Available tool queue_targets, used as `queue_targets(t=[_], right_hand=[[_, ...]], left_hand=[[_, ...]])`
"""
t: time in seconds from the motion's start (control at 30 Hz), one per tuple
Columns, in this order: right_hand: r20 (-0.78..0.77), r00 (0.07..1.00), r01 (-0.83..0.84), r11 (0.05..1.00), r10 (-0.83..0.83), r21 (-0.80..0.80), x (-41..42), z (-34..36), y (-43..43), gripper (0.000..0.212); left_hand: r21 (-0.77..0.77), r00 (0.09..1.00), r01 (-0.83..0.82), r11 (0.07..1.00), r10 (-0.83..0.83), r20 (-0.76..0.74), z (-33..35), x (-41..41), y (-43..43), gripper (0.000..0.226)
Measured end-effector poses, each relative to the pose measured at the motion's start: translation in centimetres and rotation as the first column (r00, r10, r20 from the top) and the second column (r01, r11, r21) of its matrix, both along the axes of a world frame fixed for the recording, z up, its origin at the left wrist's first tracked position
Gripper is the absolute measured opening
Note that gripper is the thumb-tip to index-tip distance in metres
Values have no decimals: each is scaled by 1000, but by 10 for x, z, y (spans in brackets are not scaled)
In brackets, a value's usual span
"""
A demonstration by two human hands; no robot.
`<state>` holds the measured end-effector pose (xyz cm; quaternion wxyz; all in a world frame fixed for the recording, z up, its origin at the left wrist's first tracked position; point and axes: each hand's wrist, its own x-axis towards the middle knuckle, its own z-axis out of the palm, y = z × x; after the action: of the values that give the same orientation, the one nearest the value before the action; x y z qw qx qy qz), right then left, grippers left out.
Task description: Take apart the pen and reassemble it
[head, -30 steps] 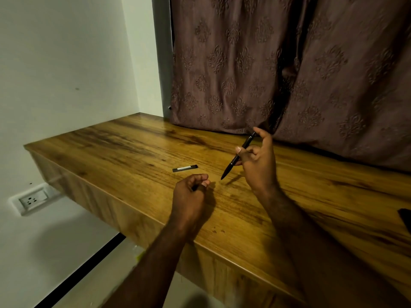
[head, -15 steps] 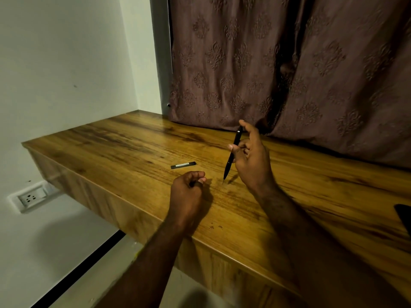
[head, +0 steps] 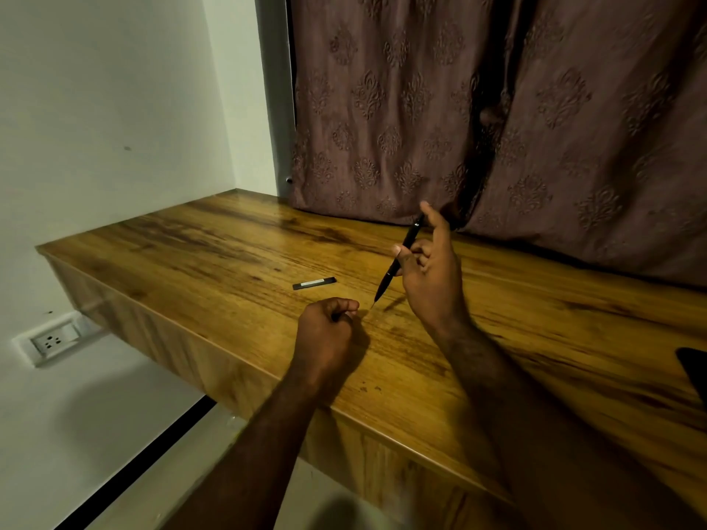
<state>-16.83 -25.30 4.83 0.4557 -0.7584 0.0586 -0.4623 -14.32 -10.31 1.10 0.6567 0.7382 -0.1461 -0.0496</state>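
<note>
Nearby, just beyond the curled fingers of the left hand [head: 325,334], a short black pen cap [head: 314,283] with a pale strip lies flat on the glossy wood-grain desk [head: 199,254]. That hand is a closed fist resting on the wood (whether it holds anything I cannot tell). The right hand [head: 430,277] pinches the slim black pen [head: 398,262] between thumb and fingers, tilted, tip down just above the desk beside the left knuckles. Behind hangs an embossed brown curtain [head: 421,109]; a white socket [head: 49,340] sits on the wall below.
</note>
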Motion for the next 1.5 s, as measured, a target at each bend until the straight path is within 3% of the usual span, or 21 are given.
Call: queue_targets(t=[0.37,0.9,1.17,1.5], right_hand=[[84,996,-19,994,11,104,-2,4,1,54],[75,997,-16,996,10,86,0,2,5,54],[66,998,-25,997,20,72,1,-2,10,55],[82,996,-23,997,17,69,3,-11,22,62]], left_hand=[[39,998,17,999,-15,-56,-3,0,-3,23],[61,996,81,995,-79,-30,0,-3,-2,25],[14,993,114,993,-114,-31,2,-4,-2,24],[-118,981,95,989,-113,-157,2,1,1,24]])
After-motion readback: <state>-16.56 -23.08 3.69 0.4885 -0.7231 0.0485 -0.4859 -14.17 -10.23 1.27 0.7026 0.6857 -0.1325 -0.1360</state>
